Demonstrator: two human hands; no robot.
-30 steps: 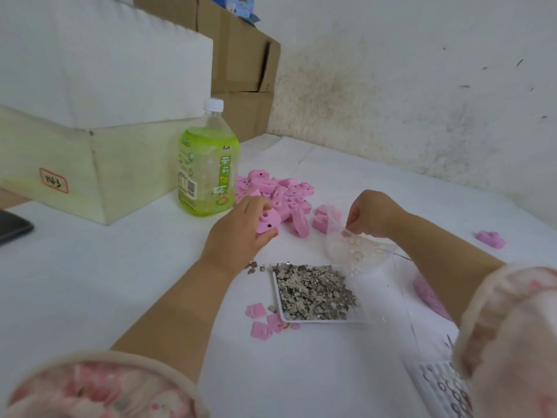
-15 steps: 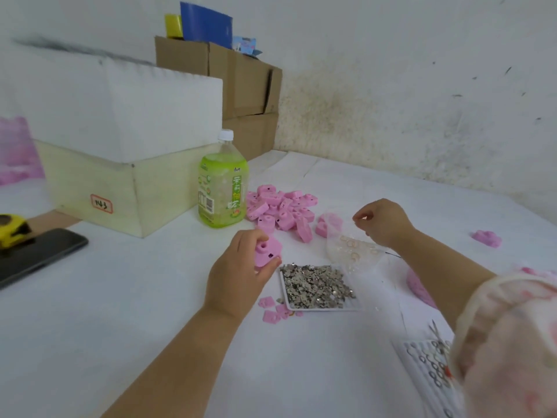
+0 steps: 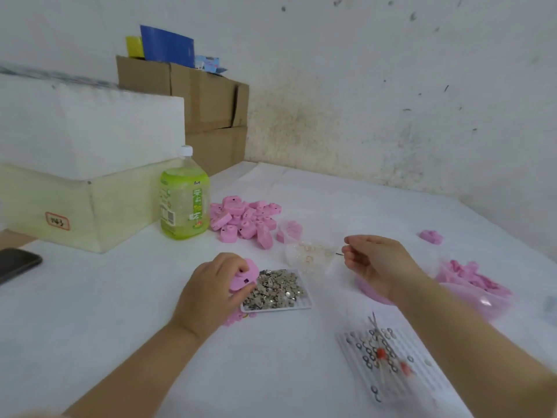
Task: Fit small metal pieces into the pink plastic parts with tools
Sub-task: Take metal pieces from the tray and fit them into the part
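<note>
My left hand (image 3: 211, 288) grips one pink plastic part (image 3: 245, 277) just left of a small white tray (image 3: 304, 303) heaped with small metal pieces (image 3: 275, 289). My right hand (image 3: 376, 263) hovers to the right of the tray, fingers curled, pinching a thin dark pin-like piece (image 3: 340, 254) that sticks out to the left. A pile of pink parts (image 3: 244, 220) lies behind the tray. A clear bag with small rings (image 3: 310, 251) lies between the pile and my right hand.
A green drink bottle (image 3: 184, 200) stands left of the pile, beside a white foam box (image 3: 84, 164) and cardboard boxes (image 3: 205, 107). A phone (image 3: 16, 263) lies far left. A white grid board with rings and tweezers (image 3: 388, 363) sits front right. More pink parts (image 3: 473, 279) lie right.
My left hand carried the pink part from the pile toward me, down beside the tray. My right hand left the clear bag and moved right, now pinching a thin piece. The view tilted up.
</note>
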